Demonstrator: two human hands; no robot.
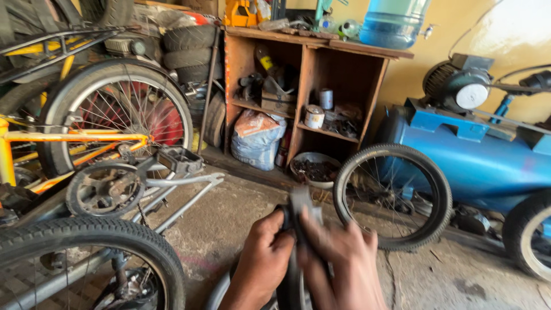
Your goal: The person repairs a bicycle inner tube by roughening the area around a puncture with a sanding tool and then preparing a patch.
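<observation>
Both my hands meet at the bottom centre of the head view. My left hand (265,252) and my right hand (340,258) pinch a strip of black rubber (299,202), blurred, that looks like an inner tube or tyre edge. Below the hands a dark tyre on a rim (290,290) runs down out of frame. The rubber strip sticks up between my fingers.
An upside-down orange bicycle (69,138) with its wheel stands at left, a grey frame and black tyre (86,235) below it. A loose spoked wheel (393,195) leans against a blue compressor (476,155). A wooden shelf (310,86) holds cans, a bag and a bowl.
</observation>
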